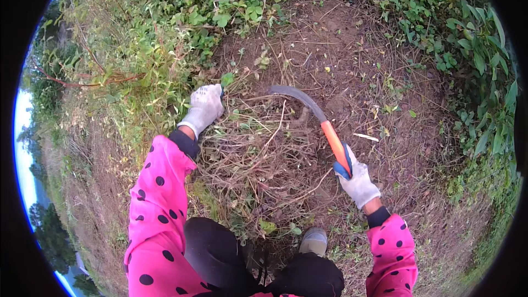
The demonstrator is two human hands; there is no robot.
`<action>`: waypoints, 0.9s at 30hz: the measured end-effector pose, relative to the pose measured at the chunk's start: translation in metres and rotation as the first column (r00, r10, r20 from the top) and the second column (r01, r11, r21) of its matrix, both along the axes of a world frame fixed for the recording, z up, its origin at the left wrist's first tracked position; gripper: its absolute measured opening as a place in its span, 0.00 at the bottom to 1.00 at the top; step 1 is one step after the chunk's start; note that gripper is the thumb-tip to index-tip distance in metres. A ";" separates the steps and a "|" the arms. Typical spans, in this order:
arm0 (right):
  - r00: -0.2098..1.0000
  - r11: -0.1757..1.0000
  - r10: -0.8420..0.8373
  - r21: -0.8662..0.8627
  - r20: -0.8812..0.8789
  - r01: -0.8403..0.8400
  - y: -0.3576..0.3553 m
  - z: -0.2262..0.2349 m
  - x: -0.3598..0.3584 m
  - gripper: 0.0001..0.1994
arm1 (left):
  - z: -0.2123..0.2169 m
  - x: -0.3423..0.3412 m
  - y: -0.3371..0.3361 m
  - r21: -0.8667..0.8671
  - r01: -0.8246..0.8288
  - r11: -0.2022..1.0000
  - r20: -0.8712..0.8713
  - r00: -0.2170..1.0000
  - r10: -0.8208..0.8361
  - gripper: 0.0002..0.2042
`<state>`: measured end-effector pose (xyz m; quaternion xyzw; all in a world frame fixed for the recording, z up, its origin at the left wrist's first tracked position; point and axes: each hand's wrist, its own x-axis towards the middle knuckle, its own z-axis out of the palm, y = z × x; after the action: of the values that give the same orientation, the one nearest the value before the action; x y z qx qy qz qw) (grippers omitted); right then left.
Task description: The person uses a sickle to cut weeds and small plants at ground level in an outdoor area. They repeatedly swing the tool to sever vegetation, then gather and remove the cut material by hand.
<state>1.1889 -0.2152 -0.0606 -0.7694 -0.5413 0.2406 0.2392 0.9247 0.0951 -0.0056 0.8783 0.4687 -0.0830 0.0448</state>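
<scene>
My right hand [357, 181], in a pale work glove with blue on the palm side, is wrapped round the orange handle of a sickle [334, 142]. The sickle's curved grey blade reaches left, low over the dirt, past the far edge of a heap of cut dry stems [258, 157]. Over on the left, my left hand [206, 103], gloved the same way, is closed at the edge of the standing weeds [159, 85]. A green leaf [226, 80] shows just beyond its knuckles. Whatever those fingers hold is hidden.
Brown soil [346, 38] strewn with bits of stem stretches ahead. Low leafy plants [231, 8] border it at the far side, and a broad-leaved shrub [481, 49] stands on the right. My shoe [314, 241] is close to the heap's near edge. A pale stick [366, 137] lies right of the sickle.
</scene>
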 end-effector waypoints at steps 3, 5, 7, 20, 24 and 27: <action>0.993 0.990 0.092 0.117 -0.075 -0.083 0.018 0.031 -0.015 0.31 | -0.039 -0.076 -0.020 0.212 -0.012 0.977 0.186 0.982 -0.028 0.16; 0.997 0.944 0.073 0.326 -0.037 -0.057 0.070 0.038 -0.030 0.30 | -0.048 -0.083 -0.023 0.243 0.057 0.968 0.168 0.981 -0.100 0.17; 0.990 0.968 0.115 0.216 0.080 -0.130 0.134 0.040 -0.036 0.29 | -0.041 -0.067 -0.030 0.218 0.086 0.972 0.094 0.990 -0.109 0.17; 0.906 0.982 -0.178 -0.130 -0.384 0.138 -0.094 0.008 -0.084 0.32 | 0.005 -0.042 -0.063 0.109 -0.108 0.988 -0.346 0.928 0.140 0.24; 0.739 0.943 -0.331 -0.238 -0.586 0.233 -0.101 0.006 -0.099 0.33 | 0.050 0.055 -0.069 0.467 0.217 0.857 0.134 0.941 -0.311 0.28; 0.846 0.976 -0.215 -0.075 -0.487 0.204 -0.075 0.009 -0.090 0.33 | -0.024 0.049 -0.021 0.264 0.312 0.913 0.124 0.928 -0.352 0.27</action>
<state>1.0993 -0.2906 -0.0517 -0.7394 -0.3728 0.4066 0.3861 0.9732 0.0741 -0.0292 0.9480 0.3132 0.0424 -0.0366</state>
